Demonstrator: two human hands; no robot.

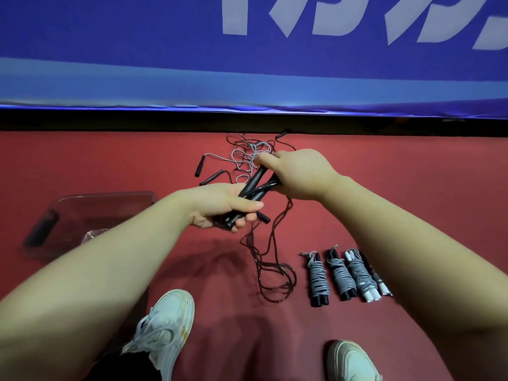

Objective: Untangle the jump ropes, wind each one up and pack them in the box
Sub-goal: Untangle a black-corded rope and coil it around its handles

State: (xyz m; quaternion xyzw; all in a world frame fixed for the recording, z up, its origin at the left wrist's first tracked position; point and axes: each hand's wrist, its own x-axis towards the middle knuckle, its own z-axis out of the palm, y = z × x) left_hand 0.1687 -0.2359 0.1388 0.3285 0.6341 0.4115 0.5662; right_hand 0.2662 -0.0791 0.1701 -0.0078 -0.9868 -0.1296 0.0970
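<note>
- Your left hand [220,207] and right hand [299,171] are bare, and so are your left forearm [96,270] and right forearm [412,243].
- The white trainer [165,328], bottom left of centre, is chunky, with white laces, layered panels and yellowish marks.
- The pale shoe [353,361] at the bottom right has a rounded toe.
- A black trouser leg [123,367] shows at the bottom edge.

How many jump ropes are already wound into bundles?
4, in a row on the red floor: leftmost bundle, second bundle, third bundle with white handles, and fourth bundle, partly covered by the right forearm; more could be hidden under it.
</note>
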